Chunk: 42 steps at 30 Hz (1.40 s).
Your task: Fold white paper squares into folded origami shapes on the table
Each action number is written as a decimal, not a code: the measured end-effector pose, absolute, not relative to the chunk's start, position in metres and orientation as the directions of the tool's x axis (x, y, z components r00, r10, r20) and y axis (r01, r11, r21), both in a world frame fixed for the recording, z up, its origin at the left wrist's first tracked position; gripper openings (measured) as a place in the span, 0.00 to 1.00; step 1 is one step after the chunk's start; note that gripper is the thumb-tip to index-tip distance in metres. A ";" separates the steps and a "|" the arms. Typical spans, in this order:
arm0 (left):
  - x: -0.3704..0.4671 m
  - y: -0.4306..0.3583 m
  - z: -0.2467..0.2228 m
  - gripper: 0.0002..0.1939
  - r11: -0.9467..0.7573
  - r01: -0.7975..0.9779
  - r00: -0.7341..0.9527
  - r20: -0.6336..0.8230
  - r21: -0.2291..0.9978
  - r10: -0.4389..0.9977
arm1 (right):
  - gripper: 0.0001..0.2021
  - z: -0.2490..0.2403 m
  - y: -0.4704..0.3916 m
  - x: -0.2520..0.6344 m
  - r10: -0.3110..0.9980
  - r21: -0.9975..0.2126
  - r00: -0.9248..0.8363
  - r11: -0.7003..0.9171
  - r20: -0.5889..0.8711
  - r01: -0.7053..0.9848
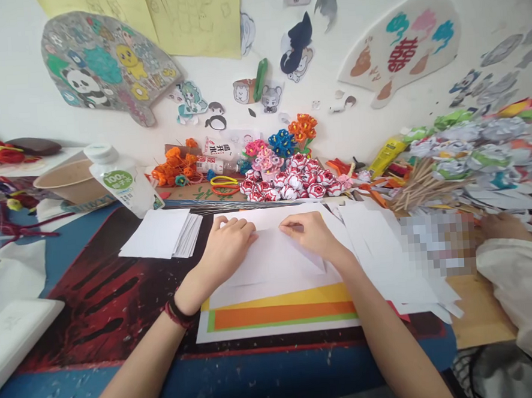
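Note:
A sheet of white paper (274, 261) lies in front of me, its upper edge between my two hands. My left hand (230, 246) is curled over the sheet's left side, fingers closed on the edge. On the other side my right hand (311, 235) pinches the same edge between thumb and fingertips. Beneath are more white sheets and a stack of coloured paper with an orange strip (282, 315) showing. To the left sits a pile of cut white paper squares (155, 234); to the right, a spread of white sheets (380, 258).
A white bottle (123, 178) and a bowl (73, 181) stand at the back left. Red-and-white paper flowers (292, 179) line the back, with wooden sticks (421, 186) farther right. A white box (19, 334) is at left. A co-worker's sleeve (519, 285) reaches in from the right.

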<state>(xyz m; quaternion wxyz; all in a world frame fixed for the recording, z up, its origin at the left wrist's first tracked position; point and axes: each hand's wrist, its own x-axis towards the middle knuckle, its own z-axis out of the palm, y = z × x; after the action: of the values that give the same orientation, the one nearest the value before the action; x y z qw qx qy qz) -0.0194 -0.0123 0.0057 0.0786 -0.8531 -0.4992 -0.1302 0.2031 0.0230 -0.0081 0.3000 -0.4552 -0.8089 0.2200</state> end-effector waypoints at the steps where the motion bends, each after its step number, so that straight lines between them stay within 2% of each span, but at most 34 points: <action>1: -0.021 -0.012 0.005 0.10 -0.502 0.865 0.482 0.291 -0.006 0.826 | 0.08 -0.008 0.022 0.203 0.858 -0.637 -0.436 0.500 0.273 0.586; 7: -0.022 -0.015 0.007 0.10 -0.571 0.818 0.562 0.311 -0.072 0.767 | 0.09 -0.006 0.014 0.194 0.794 -0.660 -0.575 0.542 0.198 0.521; 14: -0.013 -0.020 -0.001 0.10 -0.599 0.797 0.588 0.326 -0.080 0.740 | 0.09 -0.005 0.008 0.183 0.773 -0.657 -0.612 0.549 0.165 0.516; 26: -0.005 -0.018 0.002 0.12 -0.566 0.821 0.509 0.350 0.079 0.787 | 0.06 -0.015 0.018 0.187 0.782 -0.784 -0.597 0.481 0.179 0.394; 36: -0.044 -0.003 0.017 0.12 -0.434 0.877 0.368 0.292 0.207 0.883 | 0.06 -0.009 0.024 0.201 0.780 -0.824 -0.608 0.437 0.147 0.361; 42: -0.067 0.003 0.022 0.10 -0.362 0.894 0.287 0.283 0.264 0.915 | 0.06 -0.004 0.028 0.215 0.815 -0.806 -0.557 0.432 0.157 0.405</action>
<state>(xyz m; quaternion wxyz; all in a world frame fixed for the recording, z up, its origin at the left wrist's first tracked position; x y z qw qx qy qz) -0.0674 0.0032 0.0220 -0.0271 -0.8018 -0.5639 -0.1958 0.2147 0.0285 -0.0039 0.2755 -0.3814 -0.8000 0.3723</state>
